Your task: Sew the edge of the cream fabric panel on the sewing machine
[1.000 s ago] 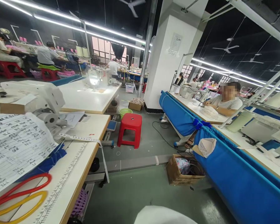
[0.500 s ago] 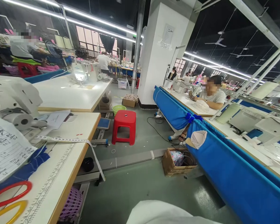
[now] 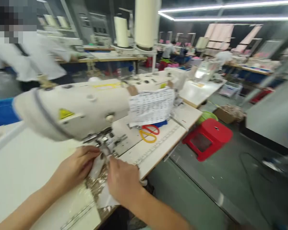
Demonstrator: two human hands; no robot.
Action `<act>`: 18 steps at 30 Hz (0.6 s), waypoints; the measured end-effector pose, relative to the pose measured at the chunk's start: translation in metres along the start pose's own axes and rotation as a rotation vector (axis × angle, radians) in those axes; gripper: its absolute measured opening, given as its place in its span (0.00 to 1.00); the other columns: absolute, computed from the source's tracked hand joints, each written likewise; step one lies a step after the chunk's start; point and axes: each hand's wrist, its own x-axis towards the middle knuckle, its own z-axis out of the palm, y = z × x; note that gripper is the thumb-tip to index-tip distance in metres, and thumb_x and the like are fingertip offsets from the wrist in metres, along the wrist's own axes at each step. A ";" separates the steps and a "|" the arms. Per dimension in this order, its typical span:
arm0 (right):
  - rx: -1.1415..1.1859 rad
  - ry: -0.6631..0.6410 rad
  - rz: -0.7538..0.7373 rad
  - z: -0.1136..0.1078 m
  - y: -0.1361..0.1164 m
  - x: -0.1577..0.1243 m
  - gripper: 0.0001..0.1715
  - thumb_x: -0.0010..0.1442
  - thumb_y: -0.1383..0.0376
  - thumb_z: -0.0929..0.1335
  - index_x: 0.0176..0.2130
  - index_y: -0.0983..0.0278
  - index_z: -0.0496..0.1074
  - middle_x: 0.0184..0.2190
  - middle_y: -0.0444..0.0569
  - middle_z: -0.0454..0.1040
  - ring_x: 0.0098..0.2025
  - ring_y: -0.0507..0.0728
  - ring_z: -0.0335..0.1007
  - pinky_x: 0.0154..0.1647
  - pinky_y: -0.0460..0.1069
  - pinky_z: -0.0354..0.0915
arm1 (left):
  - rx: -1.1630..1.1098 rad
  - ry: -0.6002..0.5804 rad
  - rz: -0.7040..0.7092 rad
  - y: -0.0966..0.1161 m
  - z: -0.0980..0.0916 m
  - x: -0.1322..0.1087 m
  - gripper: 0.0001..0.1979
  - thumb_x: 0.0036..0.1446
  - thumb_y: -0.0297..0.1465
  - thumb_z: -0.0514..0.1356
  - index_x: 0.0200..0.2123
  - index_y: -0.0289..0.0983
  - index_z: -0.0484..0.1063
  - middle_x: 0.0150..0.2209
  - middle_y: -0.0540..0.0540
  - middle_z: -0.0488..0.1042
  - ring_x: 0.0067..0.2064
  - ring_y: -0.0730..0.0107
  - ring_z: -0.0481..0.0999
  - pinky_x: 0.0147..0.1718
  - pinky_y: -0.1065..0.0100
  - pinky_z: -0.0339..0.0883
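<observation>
At the needle end of a white sewing machine [image 3: 98, 102], both of my hands are close together. My left hand [image 3: 73, 166] has its fingers pinched on white fabric [image 3: 96, 167] just in front of the presser foot area [image 3: 107, 143]. To the right of it, my right hand [image 3: 124, 182] is closed around the same white material, part of which hangs below the fingers. Motion blur hides the exact fingertips. Under the hands lies a brownish patch with pale scraps [image 3: 97, 185]. Scissors with red and yellow handles [image 3: 148, 134] lie on the table beyond my right hand.
A written sheet [image 3: 151, 107] hangs on the machine. Thread cones [image 3: 146, 24] stand behind it. A red stool [image 3: 210, 137] is on the floor at right, near a green basin [image 3: 207, 116] and a cardboard box [image 3: 224, 115]. A person in white [image 3: 38, 54] is at far left.
My view has swung left and down from the aisle to the sewing machine. Both my hands have come into view, holding white fabric. The stool now appears farther right and tilted.
</observation>
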 end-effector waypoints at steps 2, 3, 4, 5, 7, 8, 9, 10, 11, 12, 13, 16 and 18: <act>0.100 0.075 -0.027 -0.006 0.005 -0.018 0.20 0.61 0.72 0.65 0.54 0.66 0.67 0.38 0.53 0.80 0.34 0.61 0.80 0.29 0.50 0.72 | -0.026 -0.016 -0.011 0.004 -0.003 -0.005 0.16 0.67 0.20 0.49 0.47 0.36 0.74 0.49 0.41 0.76 0.51 0.63 0.76 0.49 0.63 0.74; 0.203 0.108 -0.053 -0.009 0.008 -0.031 0.21 0.61 0.73 0.64 0.54 0.65 0.67 0.38 0.53 0.81 0.36 0.60 0.80 0.32 0.49 0.73 | -0.015 -0.027 0.004 0.007 -0.003 -0.004 0.17 0.66 0.19 0.49 0.48 0.35 0.75 0.50 0.40 0.76 0.50 0.62 0.76 0.48 0.62 0.75; 0.308 0.129 -0.058 -0.012 0.011 -0.045 0.20 0.61 0.73 0.63 0.53 0.63 0.67 0.38 0.50 0.81 0.36 0.59 0.80 0.33 0.49 0.73 | 0.017 -0.029 0.025 0.011 -0.004 -0.001 0.17 0.66 0.19 0.49 0.49 0.34 0.75 0.49 0.38 0.76 0.49 0.60 0.76 0.46 0.61 0.75; 0.403 0.131 -0.043 -0.014 0.015 -0.059 0.19 0.62 0.72 0.62 0.52 0.61 0.67 0.36 0.47 0.81 0.35 0.58 0.80 0.34 0.48 0.72 | 0.062 -0.035 0.041 0.016 -0.004 0.002 0.18 0.65 0.19 0.49 0.49 0.32 0.75 0.48 0.37 0.76 0.47 0.59 0.76 0.45 0.60 0.76; 0.526 0.078 0.029 -0.014 0.021 -0.085 0.17 0.62 0.71 0.62 0.50 0.59 0.67 0.35 0.44 0.81 0.33 0.55 0.80 0.34 0.45 0.72 | 0.156 -0.055 0.043 0.026 -0.004 0.006 0.18 0.62 0.17 0.50 0.49 0.28 0.75 0.47 0.34 0.75 0.45 0.56 0.75 0.42 0.58 0.77; 0.546 0.047 0.062 -0.014 0.025 -0.095 0.16 0.62 0.70 0.63 0.49 0.59 0.68 0.35 0.44 0.81 0.32 0.55 0.80 0.33 0.44 0.71 | 0.195 -0.066 0.025 0.031 -0.003 0.008 0.19 0.60 0.16 0.50 0.49 0.26 0.75 0.47 0.34 0.75 0.45 0.55 0.75 0.42 0.58 0.77; 0.538 0.019 0.081 -0.015 0.028 -0.103 0.15 0.62 0.70 0.63 0.48 0.58 0.68 0.33 0.43 0.80 0.31 0.54 0.79 0.32 0.44 0.70 | 0.225 -0.071 0.001 0.036 -0.003 0.009 0.19 0.58 0.15 0.50 0.48 0.26 0.75 0.47 0.33 0.75 0.45 0.55 0.74 0.41 0.58 0.77; 0.512 0.002 0.083 -0.016 0.033 -0.108 0.13 0.63 0.70 0.63 0.46 0.58 0.69 0.31 0.42 0.79 0.29 0.54 0.77 0.31 0.43 0.69 | 0.244 -0.074 -0.024 0.040 -0.002 0.010 0.19 0.57 0.15 0.50 0.47 0.26 0.76 0.46 0.33 0.75 0.44 0.55 0.74 0.41 0.58 0.77; 0.480 -0.010 0.074 -0.019 0.037 -0.111 0.11 0.64 0.69 0.62 0.44 0.58 0.70 0.27 0.41 0.77 0.26 0.53 0.74 0.29 0.43 0.67 | 0.257 -0.076 -0.050 0.044 -0.001 0.010 0.18 0.57 0.15 0.50 0.46 0.26 0.76 0.46 0.34 0.75 0.44 0.55 0.73 0.40 0.58 0.77; 0.453 -0.022 0.059 -0.022 0.041 -0.112 0.10 0.65 0.69 0.61 0.41 0.58 0.70 0.24 0.40 0.74 0.23 0.53 0.71 0.26 0.43 0.65 | 0.268 -0.078 -0.072 0.048 0.000 0.011 0.17 0.57 0.16 0.50 0.44 0.26 0.76 0.46 0.34 0.75 0.44 0.55 0.73 0.41 0.58 0.77; 0.436 -0.034 0.047 -0.026 0.045 -0.113 0.11 0.66 0.69 0.60 0.39 0.59 0.70 0.22 0.40 0.72 0.20 0.52 0.67 0.25 0.44 0.63 | 0.275 -0.078 -0.090 0.051 0.001 0.011 0.16 0.59 0.16 0.50 0.44 0.26 0.76 0.46 0.34 0.75 0.44 0.54 0.72 0.41 0.58 0.77; 0.434 -0.068 0.041 -0.035 0.054 -0.110 0.15 0.69 0.68 0.58 0.39 0.60 0.72 0.21 0.40 0.69 0.18 0.51 0.60 0.23 0.44 0.60 | 0.293 -0.085 -0.116 0.058 0.002 0.008 0.17 0.61 0.18 0.50 0.47 0.23 0.75 0.48 0.32 0.75 0.48 0.53 0.72 0.43 0.58 0.76; 0.428 -0.081 0.051 -0.037 0.055 -0.111 0.16 0.69 0.67 0.58 0.41 0.60 0.73 0.21 0.41 0.69 0.18 0.51 0.59 0.26 0.44 0.62 | 0.297 -0.091 -0.102 0.061 0.003 0.004 0.19 0.61 0.18 0.50 0.52 0.21 0.74 0.52 0.30 0.75 0.53 0.50 0.71 0.46 0.55 0.75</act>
